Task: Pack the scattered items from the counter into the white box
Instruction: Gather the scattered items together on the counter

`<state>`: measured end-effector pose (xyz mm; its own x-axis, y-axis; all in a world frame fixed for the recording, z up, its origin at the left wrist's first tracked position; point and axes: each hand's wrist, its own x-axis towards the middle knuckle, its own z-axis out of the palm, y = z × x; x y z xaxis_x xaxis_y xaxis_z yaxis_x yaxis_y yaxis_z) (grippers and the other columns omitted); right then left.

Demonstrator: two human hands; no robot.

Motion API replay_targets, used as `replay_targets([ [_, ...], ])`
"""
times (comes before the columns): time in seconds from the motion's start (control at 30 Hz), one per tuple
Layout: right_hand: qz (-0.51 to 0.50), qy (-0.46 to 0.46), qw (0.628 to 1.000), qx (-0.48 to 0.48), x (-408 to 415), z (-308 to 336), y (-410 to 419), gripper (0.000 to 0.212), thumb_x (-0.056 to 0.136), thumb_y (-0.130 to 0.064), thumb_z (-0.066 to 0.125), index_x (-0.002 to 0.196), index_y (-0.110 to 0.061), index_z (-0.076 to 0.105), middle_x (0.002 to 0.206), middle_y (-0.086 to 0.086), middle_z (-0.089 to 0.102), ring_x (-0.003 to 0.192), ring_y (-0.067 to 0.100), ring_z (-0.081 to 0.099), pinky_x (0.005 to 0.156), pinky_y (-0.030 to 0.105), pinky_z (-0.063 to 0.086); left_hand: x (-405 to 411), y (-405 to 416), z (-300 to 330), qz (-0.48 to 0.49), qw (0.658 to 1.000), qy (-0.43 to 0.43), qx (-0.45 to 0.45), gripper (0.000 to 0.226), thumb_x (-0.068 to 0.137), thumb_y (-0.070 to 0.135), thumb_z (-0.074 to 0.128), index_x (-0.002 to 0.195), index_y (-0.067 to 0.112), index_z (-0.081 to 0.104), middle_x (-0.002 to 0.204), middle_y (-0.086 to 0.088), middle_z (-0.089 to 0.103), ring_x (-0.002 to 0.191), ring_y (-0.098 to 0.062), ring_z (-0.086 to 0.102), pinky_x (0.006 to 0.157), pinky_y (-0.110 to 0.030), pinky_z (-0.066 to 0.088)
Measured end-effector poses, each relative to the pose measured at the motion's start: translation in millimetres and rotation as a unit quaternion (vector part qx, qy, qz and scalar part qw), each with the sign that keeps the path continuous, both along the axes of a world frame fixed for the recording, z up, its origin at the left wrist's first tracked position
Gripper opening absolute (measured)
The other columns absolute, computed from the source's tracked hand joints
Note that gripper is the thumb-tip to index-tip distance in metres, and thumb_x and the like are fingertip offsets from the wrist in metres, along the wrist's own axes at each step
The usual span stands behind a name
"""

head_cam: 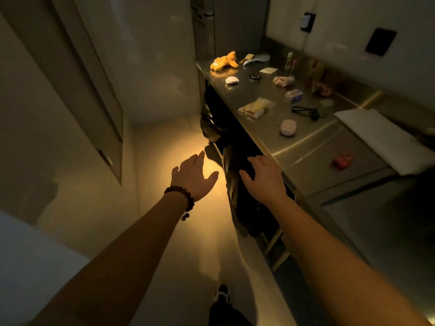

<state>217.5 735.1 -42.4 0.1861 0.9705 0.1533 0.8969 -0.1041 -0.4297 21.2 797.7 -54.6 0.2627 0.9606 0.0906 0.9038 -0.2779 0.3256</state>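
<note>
Scattered items lie along the steel counter (306,142), none of them in either hand, and the white box (386,140) sits at the counter's right end against the wall, seen only as a flat white shape. Fingers of the left hand (194,177) are straight and spread, thumb out to the side, holding nothing; it hangs in the air above the lit floor (179,142), with a beaded bracelet (182,196) on its wrist. Fingers of the right hand (264,178) are likewise spread and relaxed, empty, hovering over the counter's front edge and the dark bag (235,184) that hangs below it. Nearest that hand on the counter is a small red object (341,161), just beside the box. Further along lie a pale pink rounded case (288,127), a black strap (306,112), a clear packet with pale contents (256,108) and a small white-and-blue packet (293,95). Beyond them are a crumpled pink wrapper (283,80), a black round tin (255,76), a white round lid (232,80) and a flat white card (268,70). A yellow plush toy (224,61) rests at the far end, near a light blue insole-like piece (257,59). One shoe (222,294) shows on the floor below.
</note>
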Motion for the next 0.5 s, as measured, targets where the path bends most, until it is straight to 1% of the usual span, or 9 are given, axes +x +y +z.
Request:
replay_targets([
  [0.1, -0.017, 0.001, 1.0, 0.016, 34, 13, 70, 0.053, 0.092, -0.046, 0.048, 0.134, -0.015, 0.046, 0.136, 0.008, 0.049, 0.126, 0.025, 0.042, 0.106, 0.04, 0.035, 34, 72, 19, -0.03, 0.999, -0.022, 0.028, 0.071, 0.08, 0.061, 0.036, 0.14, 0.023, 0.028, 0.139, -0.002, 0.044, 0.127, -0.025, 0.04, 0.103, -0.05, 0.029],
  [0.17, -0.034, 0.002, 0.999, 0.027, 57, 21, 109, 0.05, 0.09, -0.045, 0.049, 0.13, -0.013, 0.05, 0.131, 0.01, 0.052, 0.121, 0.027, 0.045, 0.102, 0.039, 0.036, 57, 113, 29, -0.04, 0.998, -0.024, 0.035, 0.072, 0.08, 0.061, 0.037, 0.14, 0.022, 0.029, 0.14, -0.001, 0.044, 0.127, -0.025, 0.04, 0.103, -0.05, 0.029],
  [0.23, -0.048, 0.0, 0.998, 0.035, 78, 25, 139, 0.049, 0.089, -0.044, 0.051, 0.127, -0.014, 0.052, 0.13, 0.01, 0.054, 0.121, 0.026, 0.046, 0.101, 0.038, 0.035, 78, 146, 32, -0.06, 0.998, -0.017, 0.033, 0.075, 0.078, 0.062, 0.036, 0.141, 0.022, 0.028, 0.142, -0.002, 0.042, 0.127, -0.024, 0.04, 0.103, -0.052, 0.034],
  [0.3, -0.06, -0.003, 0.998, 0.031, 94, 26, 163, 0.048, 0.089, -0.044, 0.051, 0.128, -0.015, 0.052, 0.132, 0.008, 0.054, 0.122, 0.024, 0.046, 0.102, 0.037, 0.034, 97, 171, 32, -0.085, 0.996, -0.009, 0.025, 0.078, 0.076, 0.064, 0.034, 0.142, 0.021, 0.029, 0.141, -0.002, 0.044, 0.125, -0.024, 0.042, 0.099, -0.051, 0.037],
  [0.37, -0.076, -0.002, 0.997, 0.022, 109, 26, 182, 0.049, 0.091, -0.044, 0.05, 0.13, -0.016, 0.05, 0.135, 0.007, 0.051, 0.126, 0.023, 0.042, 0.106, 0.036, 0.029, 112, 193, 29, -0.105, 0.994, -0.009, 0.017, 0.077, 0.077, 0.063, 0.035, 0.141, 0.021, 0.03, 0.138, -0.002, 0.045, 0.122, -0.024, 0.044, 0.099, -0.05, 0.038],
  [0.43, -0.09, -0.003, 0.996, 0.017, 122, 25, 199, 0.05, 0.092, -0.044, 0.049, 0.133, -0.015, 0.049, 0.139, 0.009, 0.048, 0.131, 0.024, 0.038, 0.11, 0.039, 0.025, 126, 217, 28, -0.122, 0.992, -0.021, 0.023, 0.073, 0.08, 0.059, 0.042, 0.141, 0.02, 0.03, 0.136, -0.003, 0.048, 0.121, -0.024, 0.046, 0.1, -0.047, 0.038],
  [0.5, -0.101, 0.001, 0.995, 0.006, 136, 23, 213, 0.051, 0.092, -0.043, 0.048, 0.134, -0.014, 0.047, 0.141, 0.011, 0.045, 0.133, 0.025, 0.035, 0.111, 0.043, 0.026, 139, 241, 27, -0.139, 0.989, -0.027, 0.028, 0.071, 0.082, 0.055, 0.046, 0.141, 0.019, 0.03, 0.136, -0.003, 0.048, 0.122, -0.024, 0.045, 0.1, -0.047, 0.037],
])
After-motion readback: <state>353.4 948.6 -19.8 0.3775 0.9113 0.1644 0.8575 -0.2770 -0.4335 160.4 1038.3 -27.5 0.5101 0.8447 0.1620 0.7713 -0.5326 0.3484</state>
